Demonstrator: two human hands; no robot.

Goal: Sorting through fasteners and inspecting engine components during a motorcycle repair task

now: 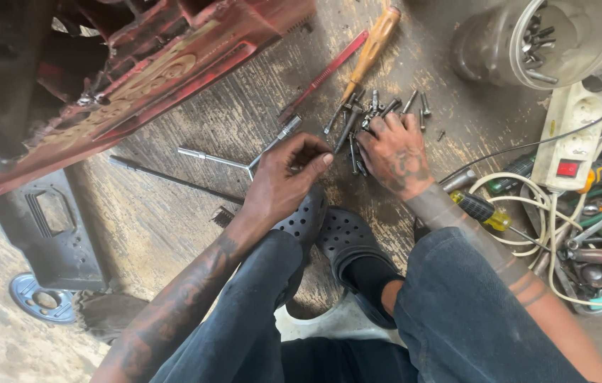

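A heap of dark bolts and screws (368,113) lies on the dirty floor ahead of my feet. My right hand (394,152) rests flat on the near side of that heap, fingers spread among the bolts. My left hand (286,177) hovers just left of it, fingers curled as if pinching something small; what it holds is hidden. A metal T-handle wrench (244,157) lies under and beyond the left hand. A wooden-handled screwdriver (370,48) points toward the bolts from above.
A red machine body (152,78) fills the upper left. A dark plate (49,227) and round disc (42,299) lie at left. A plastic jar of bolts (549,39), a white power strip (572,135), cables and hand tools (599,227) crowd the right.
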